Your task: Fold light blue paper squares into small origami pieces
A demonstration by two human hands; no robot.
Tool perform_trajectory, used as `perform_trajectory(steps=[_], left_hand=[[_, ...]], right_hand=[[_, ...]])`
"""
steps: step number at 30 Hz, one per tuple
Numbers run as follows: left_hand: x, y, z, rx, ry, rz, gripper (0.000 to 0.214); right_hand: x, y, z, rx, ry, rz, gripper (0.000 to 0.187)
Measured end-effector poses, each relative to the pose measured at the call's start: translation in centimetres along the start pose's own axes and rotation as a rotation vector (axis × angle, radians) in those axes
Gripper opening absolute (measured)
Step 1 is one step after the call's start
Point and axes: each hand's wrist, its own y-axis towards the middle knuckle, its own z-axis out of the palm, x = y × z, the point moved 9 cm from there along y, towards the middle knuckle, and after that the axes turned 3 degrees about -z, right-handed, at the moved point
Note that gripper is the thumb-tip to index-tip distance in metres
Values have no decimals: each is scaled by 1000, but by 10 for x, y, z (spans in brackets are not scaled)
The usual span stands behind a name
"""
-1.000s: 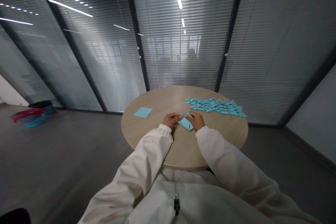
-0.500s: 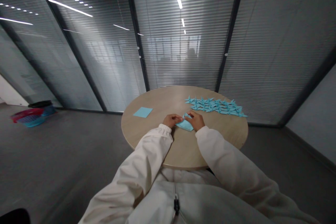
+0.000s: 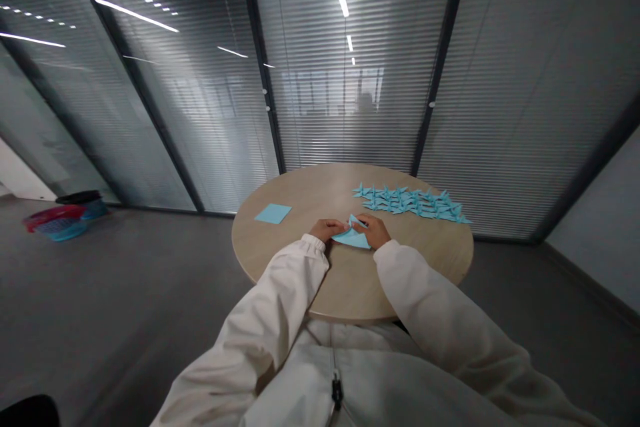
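A light-blue sheet of origami paper (image 3: 354,239), partly folded, lies on the round wooden table (image 3: 345,287) in front of me. My left hand (image 3: 326,229) grips its left side, fingers closed on the edge. On the other side my right hand (image 3: 373,230) pinches the paper near its upper point, which stands up a little between the hands. The fingers cover part of the folds. Beyond my right hand sit several folded blue paper cranes (image 3: 410,203) in close rows. A flat stack or sheet of square blue paper (image 3: 273,213) rests at the table's left.
A glass partition with blinds (image 3: 350,127) stands right behind the table. On the floor at far left are a red and blue basket (image 3: 60,223) and a dark-rimmed one (image 3: 83,200). A dark rounded object (image 3: 30,411) shows at the lower left corner.
The paper's near edge has turned slightly and looks straighter, its right corner reaching further right. My right hand has shifted slightly; my left hand keeps its place.
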Motion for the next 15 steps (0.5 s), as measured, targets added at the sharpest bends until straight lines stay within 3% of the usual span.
perform_trajectory(steps=[3, 8, 15], left_hand=[[9, 0, 6, 81, -49, -81, 45], [9, -4, 10, 134, -98, -104, 46], [6, -4, 9, 92, -15, -97, 48]], right_hand=[[-18, 0, -2, -35, 112, 140, 32], [-41, -1, 0, -94, 358, 316, 35], [-37, -4, 10, -38, 523, 389, 39]])
